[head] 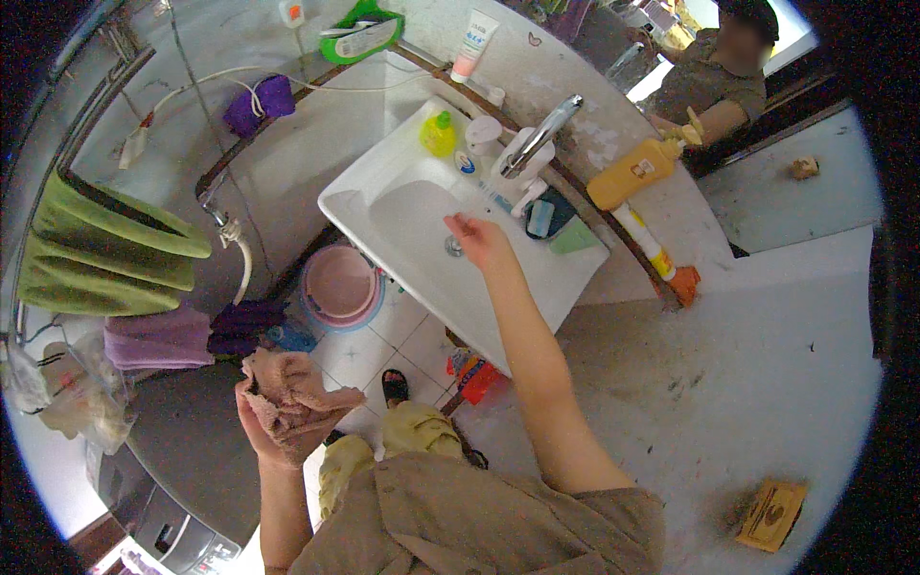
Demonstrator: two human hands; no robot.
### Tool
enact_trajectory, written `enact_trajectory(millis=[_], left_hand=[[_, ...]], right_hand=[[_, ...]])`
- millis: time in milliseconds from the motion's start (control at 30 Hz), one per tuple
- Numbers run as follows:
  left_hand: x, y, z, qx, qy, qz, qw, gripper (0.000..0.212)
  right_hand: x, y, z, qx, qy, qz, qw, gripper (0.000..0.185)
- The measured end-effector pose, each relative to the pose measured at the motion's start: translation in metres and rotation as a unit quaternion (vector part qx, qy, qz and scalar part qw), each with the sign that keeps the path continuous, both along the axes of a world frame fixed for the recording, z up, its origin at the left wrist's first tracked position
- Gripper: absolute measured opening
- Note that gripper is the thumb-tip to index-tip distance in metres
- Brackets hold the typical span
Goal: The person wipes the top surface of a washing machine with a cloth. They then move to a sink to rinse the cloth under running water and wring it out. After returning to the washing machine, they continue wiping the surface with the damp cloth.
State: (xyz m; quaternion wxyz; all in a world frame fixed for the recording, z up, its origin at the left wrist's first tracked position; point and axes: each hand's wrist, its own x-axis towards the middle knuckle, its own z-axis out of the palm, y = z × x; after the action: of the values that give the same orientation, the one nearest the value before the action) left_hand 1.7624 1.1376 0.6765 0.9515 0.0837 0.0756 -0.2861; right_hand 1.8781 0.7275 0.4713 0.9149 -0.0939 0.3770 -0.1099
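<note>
My left hand [253,430] grips a crumpled pinkish-brown towel [291,395], held up to the left of my body. Over the white washbasin [392,230] reaches my right hand [476,241], with nothing seen in it and its fingers partly spread. It is above the metal drain [453,246], though whether it touches the basin I cannot tell. A chrome faucet [543,136] rises from the basin's back edge. Beside it on the rim stands a yellow bottle with a green cap [438,134]. Bluish soap [539,218] lies on a dark dish nearer my right arm.
A tan pump bottle [632,172] and a white-and-pink tube [474,44] stand on the wall ledge. Stacked basins [341,282] sit on the tiled floor. Green [108,251] and lilac [158,336] towels hang at left, above a dark-topped appliance [194,424]. A mirror [690,79] reflects a person.
</note>
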Motion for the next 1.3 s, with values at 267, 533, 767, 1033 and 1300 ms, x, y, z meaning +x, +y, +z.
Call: enact_trajectory(millis=[267, 533, 767, 1033, 1300], left_hand=[[0.0, -0.003, 0.008, 0.133, 0.057, 0.039, 0.989, 0.039], [-0.002, 0.015, -0.005, 0.067, 0.061, 0.073, 0.993, 0.046], [-0.002, 0.018, 0.005, 0.088, 0.049, 0.035, 0.994, 0.049], [-0.015, 0.041, 0.004, 0.133, 0.01, 0.078, 0.988, 0.059], [-0.033, 0.066, 0.016, 0.139, -0.038, 0.116, 0.983, 0.052]], right_hand=[[0.06, -0.006, -0.024, 0.095, 0.008, -0.114, 0.989, 0.022], [0.059, 0.003, -0.022, 0.125, 0.035, -0.181, 0.975, 0.022], [0.025, 0.0, -0.013, 0.081, 0.0, -0.146, 0.986, 0.025], [-0.013, 0.016, 0.035, 0.049, -0.073, -0.09, 0.992, 0.037], [-0.031, -0.023, 0.036, -0.269, 0.134, -0.034, 0.953, 0.044]])
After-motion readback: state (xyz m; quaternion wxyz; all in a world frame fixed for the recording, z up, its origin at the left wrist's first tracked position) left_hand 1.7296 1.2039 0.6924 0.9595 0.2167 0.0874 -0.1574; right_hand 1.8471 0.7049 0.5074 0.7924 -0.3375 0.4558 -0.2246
